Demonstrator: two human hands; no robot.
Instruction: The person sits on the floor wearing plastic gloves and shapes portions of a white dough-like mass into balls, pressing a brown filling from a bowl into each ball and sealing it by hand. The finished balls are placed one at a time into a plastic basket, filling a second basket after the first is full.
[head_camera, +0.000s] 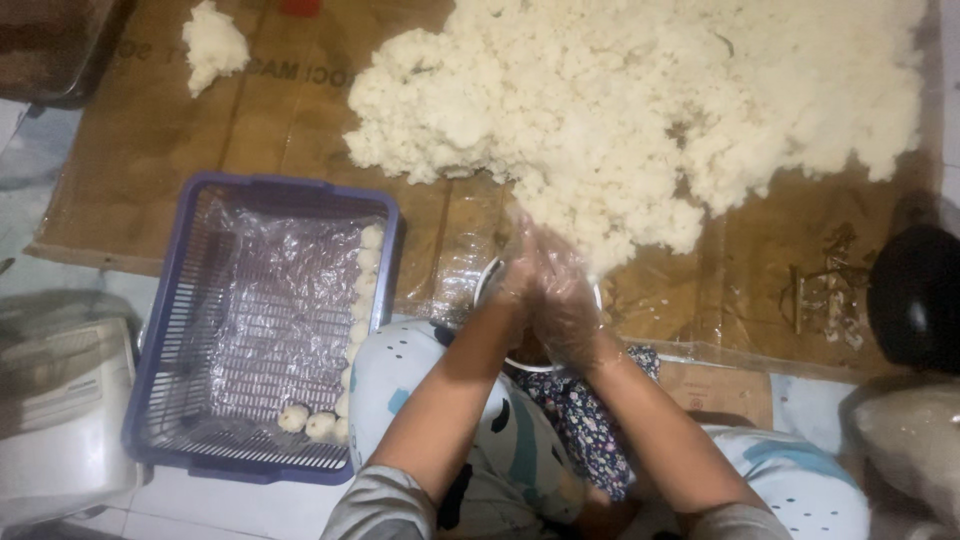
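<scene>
Head view, looking straight down: the left hand (518, 280) and right hand (562, 300) are pressed together in thin clear gloves just above a small bowl (489, 278) at the centre; they seem cupped around a bit of the white mash, though whether anything lies between the palms I cannot tell. At twelve to two o'clock a great heap of white crumbly mash (650, 100) covers the plastic-wrapped cardboard sheet (280, 120); a small separate lump (212, 42) lies at eleven o'clock. At eight o'clock stands a purple basket (165, 330) lined with clear film; along its right wall and near corner sits a single row of small white balls (362, 290), with most of the liner bare. Judged from this, only a small share is shaped and nearly the whole heap is left.

The surface is cardboard laid on a pale tiled floor; the person sits low, knees (420, 390) in patterned cloth; a dark round pot (915, 295) sits at three o'clock; a white appliance (60, 400) at nine o'clock.
</scene>
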